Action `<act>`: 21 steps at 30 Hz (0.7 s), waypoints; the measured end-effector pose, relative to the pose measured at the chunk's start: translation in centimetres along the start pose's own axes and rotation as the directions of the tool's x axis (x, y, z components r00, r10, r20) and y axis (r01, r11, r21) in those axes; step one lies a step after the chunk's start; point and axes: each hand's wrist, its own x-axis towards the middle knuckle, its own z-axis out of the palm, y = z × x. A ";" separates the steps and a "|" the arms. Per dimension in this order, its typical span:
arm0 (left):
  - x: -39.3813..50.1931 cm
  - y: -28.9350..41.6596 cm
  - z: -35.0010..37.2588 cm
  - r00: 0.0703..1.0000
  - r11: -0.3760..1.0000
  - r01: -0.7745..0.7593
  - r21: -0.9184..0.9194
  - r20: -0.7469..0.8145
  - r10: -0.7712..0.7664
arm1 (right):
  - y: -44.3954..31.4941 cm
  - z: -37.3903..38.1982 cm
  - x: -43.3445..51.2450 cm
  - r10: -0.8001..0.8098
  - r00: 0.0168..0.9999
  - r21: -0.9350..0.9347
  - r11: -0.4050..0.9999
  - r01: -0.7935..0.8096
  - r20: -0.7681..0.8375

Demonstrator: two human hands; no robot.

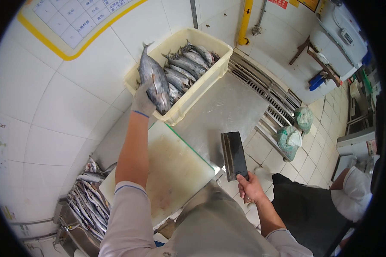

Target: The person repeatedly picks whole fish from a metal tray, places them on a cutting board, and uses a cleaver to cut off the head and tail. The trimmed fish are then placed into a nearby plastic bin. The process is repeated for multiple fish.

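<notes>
My left hand (143,99), in a pale knitted glove with a blue cuff edge, grips a large silver-grey fish (153,78) over the near left end of a cream plastic crate (201,88). Several smaller whole fish (183,69) lie in that crate. My bare right hand (251,187) holds a cleaver (234,155) by its handle, its broad dark blade pointing away from me, beyond the right edge of the board. A white cutting board (177,167) with a green edge and brownish stains lies in front of me.
Long slender fish (88,202) are heaped at the lower left beside the board. The steel table (225,102) carries the crate. Slatted metal racks (260,86) and tied green bags (289,141) are at the right. Another person in a dark apron (304,208) is close on my right.
</notes>
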 end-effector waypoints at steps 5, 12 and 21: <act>6.4 -4.5 -2.9 0.978 0.996 0.016 0.084 -0.209 0.002 | -1.5 -0.8 1.4 -0.007 1.000 0.013 1.000 0.007 0.022; 3.3 -7.0 -1.3 0.938 0.656 0.183 0.732 -0.330 0.107 | -2.8 0.0 3.2 -0.014 0.998 -0.093 0.995 0.019 0.060; -19.9 -6.4 -13.6 0.748 0.667 -0.240 0.705 -0.304 0.590 | -2.3 6.8 3.6 -0.103 0.984 -0.448 0.880 0.158 0.145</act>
